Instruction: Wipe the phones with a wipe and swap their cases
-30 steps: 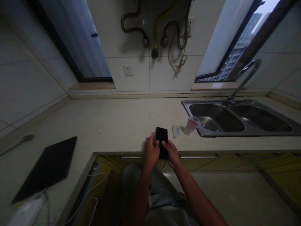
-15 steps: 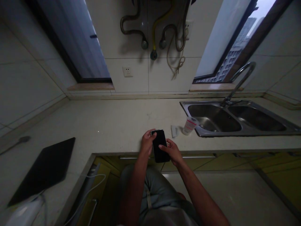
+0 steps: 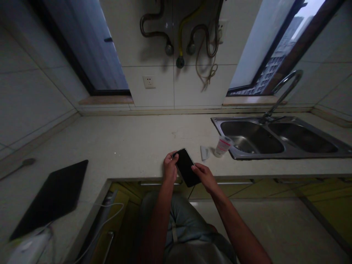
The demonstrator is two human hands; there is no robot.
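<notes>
Holding a black smartphone [image 3: 184, 167] in both hands, the person keeps it tilted just above the front edge of a pale stone bench [image 3: 123, 143], its lower corner reaching past that edge. The left hand [image 3: 170, 168] has a closed grip on the phone's upper left corner, with the fingers curled around the edge. The right hand [image 3: 205, 178] grips the right side, its fingers lying across the dark glass near the lower corner. Neither hand touches the bench.

Just beyond the phone, a small white paper scrap [image 3: 204, 153] lies on the bench beside a clear plastic cup with a red-and-white label [image 3: 223, 146], which lies on its side against the rim of a stainless double sink [image 3: 218, 123]. A curved gooseneck faucet [image 3: 286, 91] rises behind the basins. Well to the left, a dark flat board [image 3: 49, 200] lies at an angle on the bench, and a white cable [image 3: 110, 212] runs near its lower corner. On the wall ahead, a white power socket [image 3: 149, 81] sits below looped gas pipes [image 3: 154, 33] and a yellow hose [image 3: 180, 36], between two windows. Yellow-green cabinet fronts [image 3: 247, 190] run below the bench.
</notes>
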